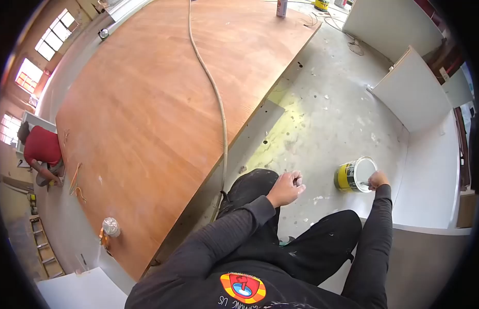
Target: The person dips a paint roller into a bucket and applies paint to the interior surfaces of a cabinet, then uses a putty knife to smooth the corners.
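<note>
Right hand: Closed around what looks like a thin tool, at the tub's open mouth. Reaches down from the person's right side, well apart from the left hand.

Left hand: Curled loosely near the left knee. Touches no part of the tub. Cannot tell whether anything is tucked inside the curl.

Tub: Stands on the floor, ahead of the right knee and near the white panel. Wears a yellow and black label, and shows something pale within the rim.

Work at the tub: Looks like dipping, stirring or scooping, judging by the tool at the mouth. Cannot tell which from a single view.

Care at the rim: Would call for a firm grip and a light touch on the near wall, to avoid tipping or dripping. Would be steadier with a second hand on the side.

Worktop: Lies to the left, broad and reddish brown. Carries a hose, a foil-covered jar near one corner and a spray can toward the far end.

Co-worker: Crouches beyond the far-left edge, in a red top.
</note>
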Demonstrator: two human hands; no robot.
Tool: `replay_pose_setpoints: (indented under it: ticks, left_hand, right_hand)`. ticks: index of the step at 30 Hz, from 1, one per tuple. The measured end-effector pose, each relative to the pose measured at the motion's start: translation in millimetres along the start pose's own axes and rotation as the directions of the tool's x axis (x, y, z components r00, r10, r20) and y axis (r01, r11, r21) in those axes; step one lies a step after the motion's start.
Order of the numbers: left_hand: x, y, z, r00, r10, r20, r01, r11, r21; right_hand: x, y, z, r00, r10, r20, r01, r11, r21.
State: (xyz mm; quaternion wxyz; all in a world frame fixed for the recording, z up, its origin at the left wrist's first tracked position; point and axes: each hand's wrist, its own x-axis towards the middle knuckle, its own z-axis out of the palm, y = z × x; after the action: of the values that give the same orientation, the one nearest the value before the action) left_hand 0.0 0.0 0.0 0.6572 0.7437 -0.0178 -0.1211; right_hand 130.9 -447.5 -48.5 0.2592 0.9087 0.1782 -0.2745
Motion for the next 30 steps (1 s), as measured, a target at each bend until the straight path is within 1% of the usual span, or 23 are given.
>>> replay_pose_setpoints:
  ticks: [2, 3, 4, 5, 6, 7, 9, 11, 14, 15, 16, 17, 19, 21, 22, 23, 24, 25, 26, 27, 28, 29, 30]
  left_hand:
    - [10, -6, 7, 1.0, -0.006, -0.02, 0.006, 1.0, -0.017]
    - [-17, -5, 28, 0.999, -0.043, 0.013, 0.045, 0.987, -0.155]
    - [-7, -10, 12, 0.999, -0.043, 0.013, 0.045, 0.992, -0.121]
    - [6, -12, 2, 0.999, -0.035, 0.017, 0.037, 0.994, -0.101]
    - [15, -15, -6, 1.0, -0.02, 0.017, 0.021, 0.996, -0.091]
    - [12, -18, -6, 0.999, -0.04, 0.014, 0.041, 0.995, -0.095]
    - [16, -24, -5, 0.999, -0.049, 0.02, 0.051, 0.993, -0.104]
    - [26, -31, -4, 0.999, -0.028, 0.019, 0.031, 0.982, -0.187]
    - [25, -31, 1, 1.0, -0.027, 0.012, 0.029, 0.976, -0.218]
    - [27, -32, 1, 0.999, -0.027, 0.023, 0.031, 0.974, -0.223]
    - [30, -34, 2, 0.999, -0.025, 0.022, 0.029, 0.981, -0.193]
    - [32, -36, 5, 0.999, -0.029, 0.021, 0.032, 0.986, -0.165]
    - [38, -42, 10, 0.999, 0.019, -0.026, -0.021, 0.995, -0.098]
    - [46, -51, 16, 0.999, 0.029, -0.046, -0.03, 0.999, -0.012]
    - [45, -52, 18, 0.996, 0.026, -0.08, -0.025, 1.0, 0.007]
    - [45, -50, 16, 0.999, -0.005, -0.042, 0.003, 0.999, -0.046]
    - [55, -57, 21, 0.997, 0.01, -0.083, -0.014, 0.999, -0.052]
    - [54, -66, 26, 0.992, 0.019, -0.126, -0.026, 0.998, -0.055]
    - [47, -67, 21, 0.989, -0.029, -0.142, 0.02, 0.998, -0.065]
    - [56, -59, 9, 0.989, -0.087, -0.116, 0.072, 0.989, -0.129]
    - [60, -55, 3, 0.986, -0.142, -0.082, 0.124, 0.973, -0.193]
    - [58, -54, 2, 0.983, -0.156, -0.092, 0.135, 0.97, -0.202]
    - [62, -54, 0, 0.985, -0.15, -0.084, 0.132, 0.973, -0.19]
  right_hand:
    - [-4, 5, -6, 0.999, -0.025, 0.035, 0.019, 0.986, 0.166]
    - [-69, 25, -22, 0.989, 0.001, 0.151, -0.013, 0.997, 0.077]
    - [-55, 16, -27, 0.982, 0.166, 0.086, -0.185, 0.926, 0.328]
    - [-46, 15, -33, 0.937, 0.342, 0.068, -0.32, 0.767, 0.556]
    - [-65, -20, -96, 0.864, 0.482, 0.144, -0.436, 0.576, 0.691]
    - [-66, -18, -87, 0.863, 0.479, 0.161, -0.448, 0.577, 0.683]
    - [-65, -11, -81, 0.878, 0.444, 0.181, -0.477, 0.78, 0.404]
    - [-74, -11, -86, 0.888, 0.437, 0.146, -0.458, 0.806, 0.374]
    - [-82, -8, -81, 0.903, 0.361, 0.233, -0.428, 0.807, 0.408]
    - [-85, -10, -94, 0.813, 0.431, 0.39, -0.579, 0.545, 0.606]
    - [-92, -17, -110, 0.71, 0.432, 0.557, -0.679, 0.211, 0.703]
    - [-103, -37, -139, 0.693, 0.488, 0.531, -0.652, 0.11, 0.75]
    - [-101, -14, -109, 0.709, 0.526, 0.469, -0.534, -0.033, 0.845]
    - [-94, 10, -88, 0.847, 0.464, 0.26, -0.509, 0.568, 0.647]
    - [-98, 11, -91, 0.863, 0.441, 0.245, -0.485, 0.591, 0.644]
    - [-98, 9, -93, 0.881, 0.418, 0.223, -0.454, 0.611, 0.649]
    - [-95, 7, -77, 0.932, 0.359, -0.041, -0.247, 0.715, 0.654]
    - [-92, 16, -55, 0.918, 0.262, -0.298, -0.028, 0.792, 0.61]
    - [-82, 36, -43, 0.973, 0.18, -0.143, -0.083, 0.855, 0.512]
    - [-72, 34, -56, 0.976, 0.159, -0.151, -0.063, 0.861, 0.504]
    - [-71, 25, -73, 0.929, 0.334, 0.158, -0.346, 0.641, 0.685]
    - [-76, 18, -86, 0.777, 0.396, 0.489, -0.619, 0.34, 0.708]
    - [-77, 2, -105, 0.761, 0.384, 0.523, -0.627, 0.227, 0.746]
